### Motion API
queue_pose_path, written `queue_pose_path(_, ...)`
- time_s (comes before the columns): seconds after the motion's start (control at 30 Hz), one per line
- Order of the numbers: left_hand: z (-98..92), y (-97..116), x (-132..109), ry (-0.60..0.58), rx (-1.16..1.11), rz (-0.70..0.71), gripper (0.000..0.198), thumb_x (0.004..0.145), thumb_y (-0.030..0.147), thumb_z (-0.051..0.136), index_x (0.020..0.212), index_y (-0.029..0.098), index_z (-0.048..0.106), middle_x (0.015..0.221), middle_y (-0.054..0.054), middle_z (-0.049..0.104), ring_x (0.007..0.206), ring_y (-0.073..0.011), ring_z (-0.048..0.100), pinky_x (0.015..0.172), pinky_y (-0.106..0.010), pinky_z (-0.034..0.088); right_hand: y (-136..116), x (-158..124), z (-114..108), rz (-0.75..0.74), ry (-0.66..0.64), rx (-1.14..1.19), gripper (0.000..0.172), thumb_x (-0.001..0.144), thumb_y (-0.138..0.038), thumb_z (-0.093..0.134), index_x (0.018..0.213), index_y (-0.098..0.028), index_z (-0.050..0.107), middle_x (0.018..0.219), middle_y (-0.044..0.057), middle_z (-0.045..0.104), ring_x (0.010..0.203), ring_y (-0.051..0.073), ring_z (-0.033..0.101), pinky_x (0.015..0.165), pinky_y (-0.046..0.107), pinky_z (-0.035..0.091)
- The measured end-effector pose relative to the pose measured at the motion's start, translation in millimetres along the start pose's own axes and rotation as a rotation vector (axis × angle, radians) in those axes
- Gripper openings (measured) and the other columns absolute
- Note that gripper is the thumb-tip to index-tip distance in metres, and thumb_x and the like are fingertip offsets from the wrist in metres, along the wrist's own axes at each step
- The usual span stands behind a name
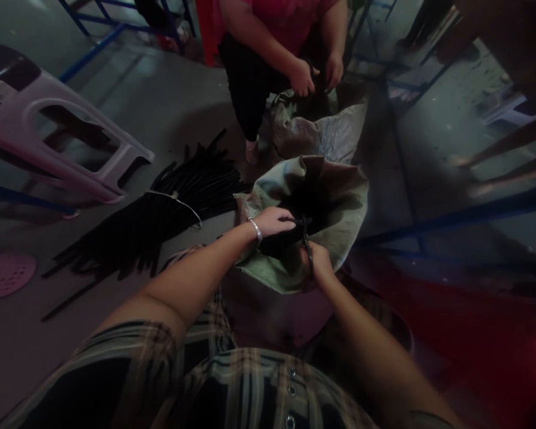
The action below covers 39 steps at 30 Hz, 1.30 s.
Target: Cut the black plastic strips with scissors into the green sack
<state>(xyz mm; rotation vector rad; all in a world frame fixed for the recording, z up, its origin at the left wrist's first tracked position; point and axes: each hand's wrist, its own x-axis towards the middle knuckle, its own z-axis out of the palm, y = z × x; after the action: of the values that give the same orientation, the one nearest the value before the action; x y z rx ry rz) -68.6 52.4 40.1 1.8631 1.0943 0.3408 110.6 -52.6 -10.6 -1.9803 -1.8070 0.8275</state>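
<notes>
**Hands.** The left hand [270, 220] lies palm down at frame centre, open, with fingers extended across the black material [279, 241] and a silver bangle [255, 231] at the wrist. The right hand [318, 262] is closed around a pair of dark scissors [307, 243], just below and to the right of the left hand.

**Spatial relation.** The black material sits in the mouth of a green woven sack [261, 268], directly beneath the left hand. The scissors' long axis runs nearly vertically in the frame, with the upper end just beside the left fingertips. Whether the blades are open cannot be determined. The left hand is in contact with the material; contact by the right hand is unclear.

**Surroundings.** A bundle of long black strips [147, 223], bound with white cord [176, 199], lies on the floor [161, 107] to the left. A co-worker's hands [317, 74] work at a second sack [321, 134] at top centre. A plastic stool [58, 131] lies at upper left, and blue metal racking [451, 223] runs along the right.
</notes>
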Motion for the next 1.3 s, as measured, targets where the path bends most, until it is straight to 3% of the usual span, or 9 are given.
queue_pose_path(0.33, -5.0, -9, 2, 0.076, 0.032, -0.015, 0.033, 0.073, 0.038, 0.054, 0.091, 0.015, 0.069, 0.072, 0.000, 0.065, 0.062, -0.0103, 0.055, 0.060, -0.020, 0.042, 3, 4, 0, 0.005, 0.035, 0.095, 0.031, 0.077, -0.040, 0.041, 0.059, -0.017, 0.051, 0.055, 0.000, 0.052, 0.054, 0.011, 0.046, 0.053, 0.020, 0.033)
queue_pose_path(0.63, 2.0, -4, 2, 0.092, 0.028, -0.014, 0.032, 0.072, 0.036, 0.055, 0.092, 0.015, 0.068, 0.078, -0.001, 0.066, 0.070, -0.0122, 0.057, 0.064, -0.021, 0.044, -5, 2, 0, 0.009, -0.173, -0.051, 0.026, 0.081, -0.040, 0.043, 0.089, -0.019, 0.056, 0.076, 0.004, 0.061, 0.066, 0.013, 0.053, 0.059, 0.022, 0.033)
queue_pose_path(0.93, 12.9, 1, 1, 0.036, 0.073, 0.002, 0.029, 0.071, 0.035, 0.056, 0.089, 0.017, 0.069, 0.083, 0.000, 0.068, 0.075, -0.0123, 0.058, 0.067, -0.020, 0.043, -13, -1, -7, -0.068, -0.160, -0.058, 0.030, 0.083, -0.039, 0.041, 0.101, -0.017, 0.053, 0.090, 0.007, 0.063, 0.075, 0.016, 0.055, 0.064, 0.023, 0.036)
queue_pose_path(1.13, 11.4, 0, 0, 0.032, 0.093, 0.017, 0.030, 0.073, 0.038, 0.055, 0.088, 0.017, 0.070, 0.080, -0.001, 0.068, 0.073, -0.0122, 0.057, 0.065, -0.020, 0.042, -12, -1, -7, -0.039, -0.136, -0.111, 0.029, 0.081, -0.040, 0.041, 0.090, -0.017, 0.057, 0.077, 0.007, 0.063, 0.066, 0.016, 0.054, 0.059, 0.023, 0.034)
queue_pose_path(1.3, 1.8, -2, -1, 0.032, 0.053, 0.013, 0.035, 0.073, 0.041, 0.054, 0.092, 0.016, 0.069, 0.078, -0.001, 0.067, 0.069, -0.0118, 0.057, 0.063, -0.020, 0.041, -6, 2, -3, -0.021, -0.009, -0.059, 0.026, 0.079, -0.037, 0.040, 0.071, -0.018, 0.055, 0.065, 0.003, 0.059, 0.059, 0.013, 0.052, 0.055, 0.022, 0.032)
